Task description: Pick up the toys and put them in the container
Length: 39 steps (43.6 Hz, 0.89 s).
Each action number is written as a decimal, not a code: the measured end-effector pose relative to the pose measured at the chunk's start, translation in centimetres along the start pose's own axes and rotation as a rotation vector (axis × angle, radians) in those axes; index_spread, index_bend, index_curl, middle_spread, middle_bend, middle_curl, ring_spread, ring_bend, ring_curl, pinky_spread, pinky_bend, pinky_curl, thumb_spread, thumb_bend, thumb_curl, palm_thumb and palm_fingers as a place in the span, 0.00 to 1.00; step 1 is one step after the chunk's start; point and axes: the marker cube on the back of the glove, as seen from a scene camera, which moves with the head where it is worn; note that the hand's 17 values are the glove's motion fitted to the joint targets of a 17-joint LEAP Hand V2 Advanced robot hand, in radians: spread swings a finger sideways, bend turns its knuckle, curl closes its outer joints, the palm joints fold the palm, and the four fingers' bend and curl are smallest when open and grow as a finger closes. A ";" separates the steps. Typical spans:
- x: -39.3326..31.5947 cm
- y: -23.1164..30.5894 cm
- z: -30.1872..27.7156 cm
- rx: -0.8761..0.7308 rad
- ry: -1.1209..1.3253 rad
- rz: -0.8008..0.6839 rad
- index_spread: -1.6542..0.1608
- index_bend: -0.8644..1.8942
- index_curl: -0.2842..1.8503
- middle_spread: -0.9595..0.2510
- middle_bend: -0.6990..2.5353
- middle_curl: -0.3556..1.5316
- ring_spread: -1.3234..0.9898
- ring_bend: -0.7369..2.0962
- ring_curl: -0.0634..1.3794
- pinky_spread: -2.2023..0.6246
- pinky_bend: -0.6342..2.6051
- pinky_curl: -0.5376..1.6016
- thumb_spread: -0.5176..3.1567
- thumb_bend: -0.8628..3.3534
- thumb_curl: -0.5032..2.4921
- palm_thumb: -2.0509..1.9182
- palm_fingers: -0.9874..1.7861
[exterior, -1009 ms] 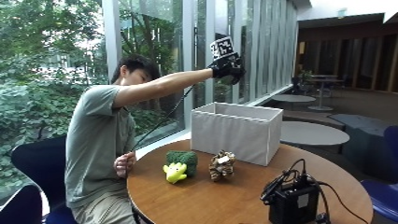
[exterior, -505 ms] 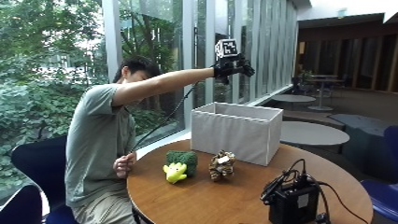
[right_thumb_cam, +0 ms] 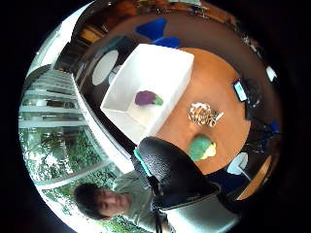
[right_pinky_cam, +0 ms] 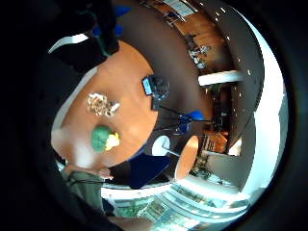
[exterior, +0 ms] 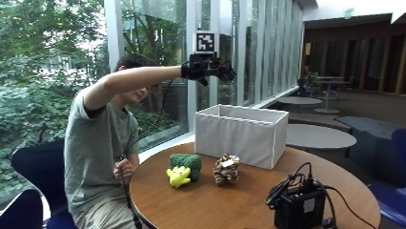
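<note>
Two toys sit on the table beside the box: a green toy and a brown toy. We see a purple toy lying inside the box. Our gloved hand hangs high above the box, fingers loosely curled, holding nothing.

Outside view: camera near table height, across the round table from the seated person, facing the window wall. Both palm views look down from high above. Thumb side takes in the open white container and table; little finger side the table only. All three share the tabletop.
</note>
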 end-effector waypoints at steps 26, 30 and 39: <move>5.9 10.8 35.4 -0.487 0.032 -0.253 0.81 0.33 0.21 0.82 0.26 0.41 0.55 0.52 0.26 0.77 0.57 0.43 0.43 0.19 0.27 0.50 0.27; 5.5 10.9 36.1 -0.385 0.045 -0.255 0.81 0.32 0.20 0.84 0.26 0.40 0.55 0.53 0.26 0.77 0.58 0.43 0.44 0.20 0.27 0.51 0.28; 4.2 9.4 35.9 -0.119 -0.093 -0.108 0.80 0.35 0.17 0.74 0.34 0.44 0.47 0.68 0.32 0.69 0.61 0.43 0.48 0.25 0.31 0.60 0.56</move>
